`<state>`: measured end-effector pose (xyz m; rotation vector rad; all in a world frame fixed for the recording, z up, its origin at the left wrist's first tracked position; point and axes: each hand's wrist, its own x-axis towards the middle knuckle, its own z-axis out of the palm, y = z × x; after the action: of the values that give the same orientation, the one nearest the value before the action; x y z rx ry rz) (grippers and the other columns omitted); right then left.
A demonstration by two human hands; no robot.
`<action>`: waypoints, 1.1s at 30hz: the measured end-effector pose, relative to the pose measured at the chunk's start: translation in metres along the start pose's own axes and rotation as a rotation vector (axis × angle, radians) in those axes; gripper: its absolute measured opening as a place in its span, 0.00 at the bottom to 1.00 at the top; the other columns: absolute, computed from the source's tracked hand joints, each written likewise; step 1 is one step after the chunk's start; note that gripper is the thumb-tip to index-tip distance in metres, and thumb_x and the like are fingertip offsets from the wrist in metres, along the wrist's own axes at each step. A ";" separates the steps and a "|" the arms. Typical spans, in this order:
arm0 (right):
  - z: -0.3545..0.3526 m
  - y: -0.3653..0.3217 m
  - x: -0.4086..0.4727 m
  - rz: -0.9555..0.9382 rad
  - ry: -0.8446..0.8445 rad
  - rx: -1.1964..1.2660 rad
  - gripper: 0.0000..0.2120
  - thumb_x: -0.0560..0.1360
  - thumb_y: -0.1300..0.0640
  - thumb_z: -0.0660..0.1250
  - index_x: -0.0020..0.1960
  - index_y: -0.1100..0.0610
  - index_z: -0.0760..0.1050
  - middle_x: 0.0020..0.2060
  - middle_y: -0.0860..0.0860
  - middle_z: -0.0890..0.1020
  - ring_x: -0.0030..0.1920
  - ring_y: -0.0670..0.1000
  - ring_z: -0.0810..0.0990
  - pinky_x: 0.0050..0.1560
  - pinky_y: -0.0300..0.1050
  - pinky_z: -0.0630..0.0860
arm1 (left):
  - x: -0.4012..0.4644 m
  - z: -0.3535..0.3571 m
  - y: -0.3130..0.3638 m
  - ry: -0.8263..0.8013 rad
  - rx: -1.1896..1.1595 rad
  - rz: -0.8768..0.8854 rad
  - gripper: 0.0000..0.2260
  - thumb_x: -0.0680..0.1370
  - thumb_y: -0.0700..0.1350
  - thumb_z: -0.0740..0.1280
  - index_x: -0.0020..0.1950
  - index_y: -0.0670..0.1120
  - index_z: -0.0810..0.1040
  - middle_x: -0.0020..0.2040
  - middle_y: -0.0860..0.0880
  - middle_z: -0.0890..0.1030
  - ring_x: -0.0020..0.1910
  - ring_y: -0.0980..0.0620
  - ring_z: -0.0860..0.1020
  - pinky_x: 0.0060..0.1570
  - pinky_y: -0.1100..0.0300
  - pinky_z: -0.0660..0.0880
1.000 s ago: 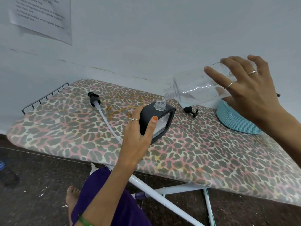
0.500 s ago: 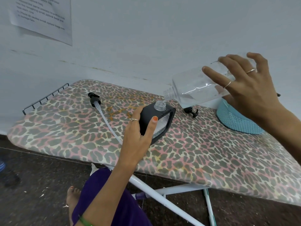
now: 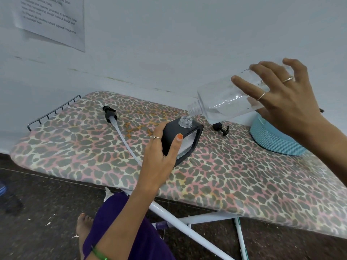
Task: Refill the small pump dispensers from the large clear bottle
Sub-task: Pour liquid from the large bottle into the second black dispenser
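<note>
Clear bottle [image 3: 225,102] tilted in right hand [image 3: 287,102]; left hand [image 3: 159,156] grips dispenser [image 3: 183,141].

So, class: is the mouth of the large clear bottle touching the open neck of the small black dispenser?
Apart. The head view shows the large clear bottle tilted, its mouth above the small black dispenser neck, background visible between them.

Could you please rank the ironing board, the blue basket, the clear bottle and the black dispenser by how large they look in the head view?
1. Ironing board, by far.
2. Clear bottle and blue basket: alike; the basket is partly hidden and the bottle nearer, so unranked.
3. Black dispenser, smallest, partly covered by the left hand.
</note>
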<state>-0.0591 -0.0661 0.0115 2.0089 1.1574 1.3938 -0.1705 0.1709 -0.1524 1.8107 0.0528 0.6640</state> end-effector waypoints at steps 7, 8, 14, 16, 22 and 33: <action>-0.001 0.001 0.005 -0.031 -0.008 -0.015 0.33 0.73 0.65 0.70 0.74 0.51 0.64 0.64 0.63 0.74 0.64 0.63 0.73 0.64 0.64 0.63 | -0.001 -0.001 0.004 -0.004 -0.005 0.019 0.22 0.77 0.65 0.57 0.68 0.59 0.65 0.57 0.58 0.78 0.55 0.61 0.76 0.53 0.66 0.73; -0.001 0.002 0.006 -0.032 -0.007 -0.015 0.34 0.72 0.66 0.71 0.74 0.51 0.64 0.63 0.63 0.74 0.64 0.63 0.73 0.64 0.64 0.63 | -0.001 -0.002 0.004 -0.004 -0.012 0.019 0.20 0.77 0.64 0.57 0.67 0.60 0.64 0.56 0.60 0.78 0.54 0.63 0.76 0.52 0.68 0.73; -0.001 0.003 0.009 -0.042 -0.003 -0.022 0.34 0.72 0.65 0.71 0.74 0.50 0.64 0.64 0.63 0.74 0.64 0.62 0.73 0.64 0.65 0.63 | 0.000 -0.002 0.003 -0.001 -0.023 0.017 0.20 0.77 0.65 0.57 0.67 0.60 0.65 0.58 0.58 0.78 0.56 0.61 0.76 0.54 0.63 0.74; -0.001 0.003 0.010 -0.046 -0.007 -0.025 0.34 0.72 0.65 0.71 0.74 0.50 0.64 0.64 0.63 0.74 0.64 0.62 0.72 0.64 0.65 0.63 | -0.001 -0.001 0.002 -0.003 -0.017 0.017 0.21 0.77 0.66 0.57 0.67 0.61 0.65 0.59 0.57 0.78 0.56 0.59 0.76 0.55 0.60 0.75; -0.002 0.004 0.013 -0.056 0.005 -0.040 0.32 0.74 0.65 0.69 0.74 0.50 0.64 0.64 0.62 0.74 0.65 0.62 0.72 0.65 0.64 0.62 | -0.001 -0.001 0.001 0.000 0.005 0.016 0.24 0.76 0.67 0.56 0.69 0.59 0.64 0.57 0.54 0.78 0.54 0.55 0.77 0.53 0.58 0.76; -0.005 0.005 0.020 -0.070 -0.019 -0.056 0.31 0.75 0.66 0.64 0.75 0.49 0.63 0.66 0.62 0.73 0.67 0.60 0.70 0.66 0.64 0.59 | -0.001 -0.002 0.002 -0.007 0.005 0.008 0.23 0.78 0.64 0.57 0.70 0.58 0.64 0.59 0.54 0.77 0.56 0.57 0.76 0.55 0.61 0.74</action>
<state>-0.0593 -0.0531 0.0278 1.9207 1.1566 1.3551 -0.1727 0.1711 -0.1502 1.8183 0.0430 0.6638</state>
